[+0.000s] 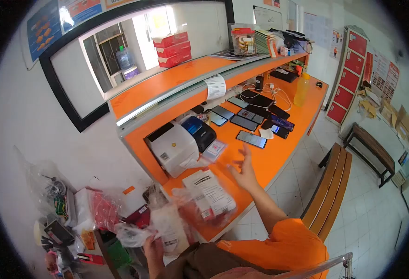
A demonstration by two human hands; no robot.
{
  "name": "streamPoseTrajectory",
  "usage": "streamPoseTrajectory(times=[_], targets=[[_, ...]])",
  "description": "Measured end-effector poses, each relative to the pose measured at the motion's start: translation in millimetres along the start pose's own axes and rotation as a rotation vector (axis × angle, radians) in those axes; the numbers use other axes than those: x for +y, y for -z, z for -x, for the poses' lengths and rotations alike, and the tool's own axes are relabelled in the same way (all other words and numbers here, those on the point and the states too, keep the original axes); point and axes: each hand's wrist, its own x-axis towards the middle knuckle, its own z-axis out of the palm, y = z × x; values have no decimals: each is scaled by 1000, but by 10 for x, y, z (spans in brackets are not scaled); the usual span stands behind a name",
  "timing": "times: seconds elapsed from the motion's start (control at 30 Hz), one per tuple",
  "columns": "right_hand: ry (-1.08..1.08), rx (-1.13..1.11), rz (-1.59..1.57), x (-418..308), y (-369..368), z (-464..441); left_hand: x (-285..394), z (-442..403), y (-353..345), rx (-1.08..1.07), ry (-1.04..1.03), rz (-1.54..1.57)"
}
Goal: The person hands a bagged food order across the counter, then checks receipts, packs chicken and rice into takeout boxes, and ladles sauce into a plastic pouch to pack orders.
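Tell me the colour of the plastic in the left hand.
The plastic is see-through with a whitish sheen; the head view shows it.

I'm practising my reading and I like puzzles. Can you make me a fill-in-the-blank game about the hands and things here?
1. The left hand holds clear plastic, but the right hand holds ___.
2. The counter under the phones is coloured ___.
3. The locker doors are ___.
4. The slatted bench stands on the tiled ___.

Missing words: nothing; orange; red; floor.
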Motion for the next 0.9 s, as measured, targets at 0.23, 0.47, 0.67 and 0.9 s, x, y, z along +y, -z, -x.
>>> streamPoseTrajectory(times=[0.23, 0.47, 0.67, 0.9], targets=[[-156, -413, -477, 926, -74, 296, -591, -102, -937, 42, 181, -68], [51, -53, -385, 452, 174, -1402, -1053, -344, -1543, 219, 81, -222], [232, 206, -292, 124, -89, -2857, -768, -219, -1661, 452, -690, -1019], [85, -143, -819, -622, -159, -1823, -369, -32, -2256, -8, -1010, -1192]])
